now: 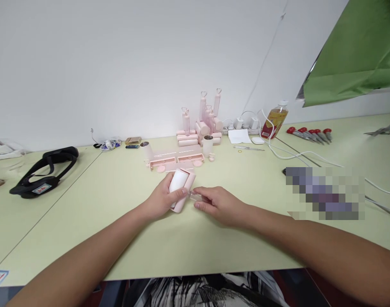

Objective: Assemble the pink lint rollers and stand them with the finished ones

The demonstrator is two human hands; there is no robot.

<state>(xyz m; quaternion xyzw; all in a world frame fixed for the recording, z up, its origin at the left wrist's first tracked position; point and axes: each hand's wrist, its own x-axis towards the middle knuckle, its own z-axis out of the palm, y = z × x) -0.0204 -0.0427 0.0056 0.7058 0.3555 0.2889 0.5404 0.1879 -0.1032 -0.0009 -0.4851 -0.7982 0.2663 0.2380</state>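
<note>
The left hand (161, 198) has its fingers clamped around a pale pink plastic casing (189, 182), its thumb pressing on the smooth white cylinder (178, 183) that lies along it. The fingers of the right hand (223, 205) are pinched on a small clear plastic piece (198, 197) just beside the casing; whether these 2 touch cannot be told. The casing is tilted above the pale green counter (169, 247), so the cylinder could slide out if the left thumb eased. The clear piece, probably slick, could slip or be strained if pushed askew.

Just beyond, 2 shallow pink trays (163, 163) and a flat pink disc (161, 169) crowd any forward reach, and an upright white dark-topped tube (208, 148) could be knocked over. Behind stand stacked pink rounded cases (187, 137); rightward, a loose white cable (326, 157) could snag a sweeping forearm.
</note>
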